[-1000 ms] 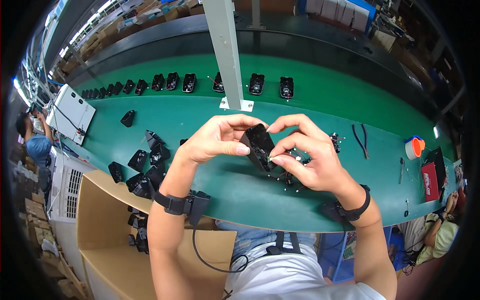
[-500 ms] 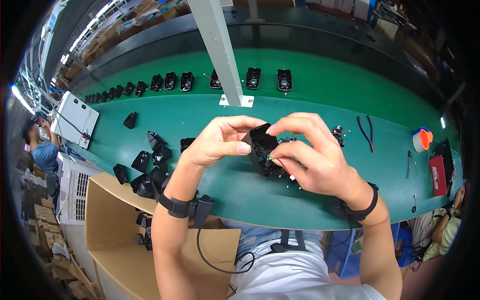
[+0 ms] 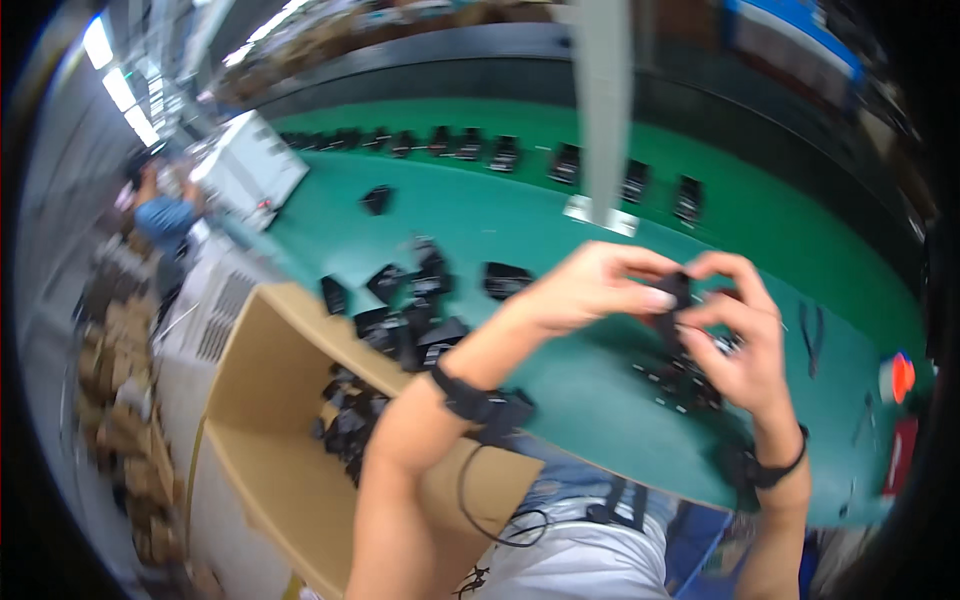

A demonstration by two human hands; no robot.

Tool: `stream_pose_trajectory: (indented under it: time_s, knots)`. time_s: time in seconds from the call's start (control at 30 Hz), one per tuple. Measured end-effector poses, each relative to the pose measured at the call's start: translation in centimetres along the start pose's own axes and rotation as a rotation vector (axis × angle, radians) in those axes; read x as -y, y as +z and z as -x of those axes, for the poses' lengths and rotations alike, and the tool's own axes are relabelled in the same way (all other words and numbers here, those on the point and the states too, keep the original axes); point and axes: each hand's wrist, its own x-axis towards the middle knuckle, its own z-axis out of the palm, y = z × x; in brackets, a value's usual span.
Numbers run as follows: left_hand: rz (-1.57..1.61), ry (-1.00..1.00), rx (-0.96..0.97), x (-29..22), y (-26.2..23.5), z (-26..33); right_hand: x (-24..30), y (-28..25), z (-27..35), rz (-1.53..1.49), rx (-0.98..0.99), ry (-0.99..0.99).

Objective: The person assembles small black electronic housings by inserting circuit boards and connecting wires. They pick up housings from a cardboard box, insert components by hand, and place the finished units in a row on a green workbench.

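Observation:
Both hands hold one small black plastic part (image 3: pixel 676 296) above the green table (image 3: pixel 520 225). My left hand (image 3: pixel 590 285) pinches it from the left with thumb and fingers. My right hand (image 3: pixel 735 335) grips it from the right and below. Most of the part is hidden by the fingers. Under the hands lie several small black pieces (image 3: pixel 680 385) on the table. The picture is blurred by motion.
A heap of black parts (image 3: pixel 405 310) lies left of the hands, by an open cardboard box (image 3: pixel 290 440) holding more. A row of black parts (image 3: pixel 500 155) lines the far side. A white post (image 3: pixel 603 110) stands behind. An orange object (image 3: pixel 897 378) and pliers (image 3: pixel 812 335) lie right. Another person (image 3: pixel 160 215) sits far left.
The view has swung left and down, so the cardboard box fills more of the picture. Both hands still hold the black part and have shifted right in the frame.

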Motion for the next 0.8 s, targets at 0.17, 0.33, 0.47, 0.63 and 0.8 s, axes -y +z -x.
stream_pose_trajectory:
  time_s: [0.17, 0.33, 0.47, 0.63, 0.8]
  knots:
    - [0.129, 0.069, -0.043, 0.2, -0.2, -0.1, 0.2, -0.1, -0.3, -0.006, 0.055, -0.091]
    - [0.139, 0.068, -0.056, 0.4, 0.4, 0.0, -0.3, 0.5, -0.3, 0.030, 0.017, -0.054]
    - [0.132, 0.025, -0.081, 0.4, 0.4, 0.4, -1.2, 0.7, -0.3, -0.196, 0.040, 0.103]
    - [0.006, 0.030, -0.089, 0.6, 0.3, -0.5, -3.3, 0.7, 0.2, -0.276, 0.013, 0.094]
    - [-1.125, 0.087, -0.418, 0.4, -2.1, 0.5, -3.7, 0.0, -1.7, 0.161, 0.066, 0.039]
